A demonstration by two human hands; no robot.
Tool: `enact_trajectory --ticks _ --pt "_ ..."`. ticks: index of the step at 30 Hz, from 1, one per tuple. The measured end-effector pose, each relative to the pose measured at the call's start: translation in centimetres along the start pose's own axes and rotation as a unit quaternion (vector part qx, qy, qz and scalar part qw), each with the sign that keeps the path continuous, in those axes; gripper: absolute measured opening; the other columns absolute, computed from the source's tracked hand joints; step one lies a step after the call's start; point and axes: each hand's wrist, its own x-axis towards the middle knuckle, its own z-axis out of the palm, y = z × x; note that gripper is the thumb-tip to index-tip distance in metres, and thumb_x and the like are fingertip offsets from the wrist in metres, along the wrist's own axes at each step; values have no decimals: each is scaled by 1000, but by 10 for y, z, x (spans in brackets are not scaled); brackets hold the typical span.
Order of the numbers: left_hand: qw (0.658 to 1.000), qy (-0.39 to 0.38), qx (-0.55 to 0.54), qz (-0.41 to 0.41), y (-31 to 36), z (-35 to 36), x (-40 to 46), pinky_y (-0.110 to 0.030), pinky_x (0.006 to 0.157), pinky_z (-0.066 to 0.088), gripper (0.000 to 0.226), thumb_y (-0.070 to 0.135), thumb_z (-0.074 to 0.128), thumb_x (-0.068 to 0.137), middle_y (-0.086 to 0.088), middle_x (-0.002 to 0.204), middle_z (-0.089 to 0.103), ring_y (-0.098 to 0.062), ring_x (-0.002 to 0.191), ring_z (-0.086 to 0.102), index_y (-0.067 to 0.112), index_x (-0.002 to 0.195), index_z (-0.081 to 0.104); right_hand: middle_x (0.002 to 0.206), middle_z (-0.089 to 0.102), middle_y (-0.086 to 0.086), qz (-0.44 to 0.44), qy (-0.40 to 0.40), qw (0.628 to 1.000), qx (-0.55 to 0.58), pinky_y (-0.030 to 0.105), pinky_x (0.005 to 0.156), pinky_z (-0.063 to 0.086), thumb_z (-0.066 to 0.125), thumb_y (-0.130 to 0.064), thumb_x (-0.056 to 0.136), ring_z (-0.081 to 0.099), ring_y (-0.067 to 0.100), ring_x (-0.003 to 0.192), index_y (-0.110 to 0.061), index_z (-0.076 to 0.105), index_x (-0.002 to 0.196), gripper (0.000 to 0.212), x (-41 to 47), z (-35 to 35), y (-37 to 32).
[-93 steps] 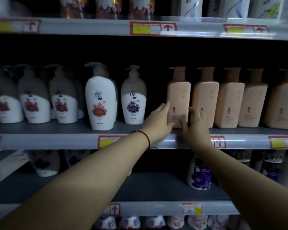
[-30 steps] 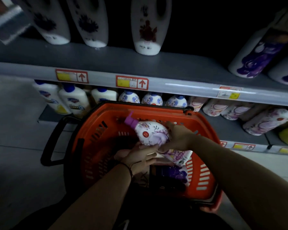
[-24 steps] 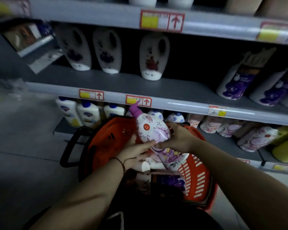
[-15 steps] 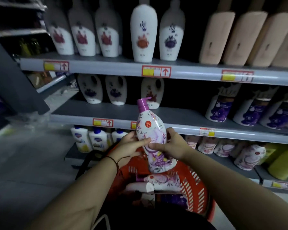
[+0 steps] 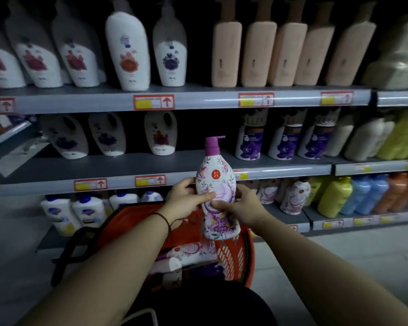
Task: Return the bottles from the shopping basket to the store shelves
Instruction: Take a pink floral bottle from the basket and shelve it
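while upright above the basket, floral bottle between both hands

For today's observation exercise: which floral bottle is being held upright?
The purple-capped floral bottle, gripped by both hands above the orange basket; the other lies sideways inside.

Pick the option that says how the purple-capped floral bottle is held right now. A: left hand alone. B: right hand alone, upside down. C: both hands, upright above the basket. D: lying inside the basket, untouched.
C: the left hand and right hand both grip the floral bottle, pump up, above the orange basket.
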Motion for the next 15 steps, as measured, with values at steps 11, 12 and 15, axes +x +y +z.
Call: enact_trajectory --ticks 11,12,15 --pt "986 -148 50 -65 -64 160 63 -28 75 58 47 7 78 73 -13 115 68 -19 91 68 3 116 59 96 72 -7 52 103 993 -9 17 68 56 83 -15 72 68 3 82 -19 64 112 44 -11 -124 105" --pt "982 -161 58 -78 -74 172 71 -33 83 57 47 5 78 73 -14 116 67 -22 96 67 1 116 59 98 72 -7 62 107 992 -8 16 69 55 82 -17 72 67 0 82 -20 64 112 44 -9 -131 120" --pt "971 -184 76 -130 -106 207 102 -27 69 55 45 4 78 73 -17 109 69 -21 83 68 -3 113 60 95 71 -10 95 125 988 -9 7 62 50 80 -19 75 65 -10 75 -26 64 107 36 5 -147 167"
